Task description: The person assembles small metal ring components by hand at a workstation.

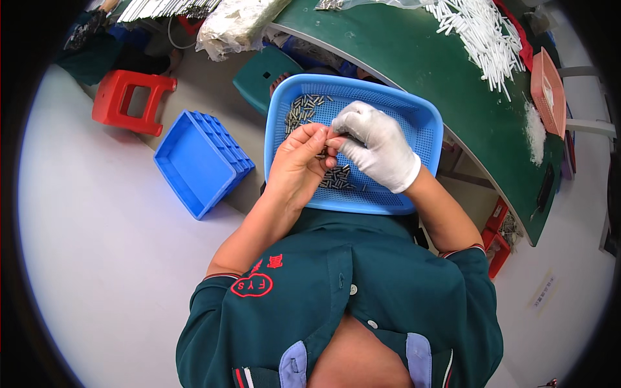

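Observation:
A blue perforated plastic basket sits in front of me, with many small metal cylinders lying in its left and near parts. Over the basket my bare left hand is closed, thumb and fingers pinched together. My right hand wears a white glove with thumb and index fingertips bare, and its fingers are pinched too. The fingertips of both hands meet above the cylinders. Whatever lies between them is too small and too covered to make out.
Stacked blue trays stand to the left, a red stool beyond them. At the right curves a green table bearing a pile of white sticks and a pink basket. A dark green stool is behind the basket.

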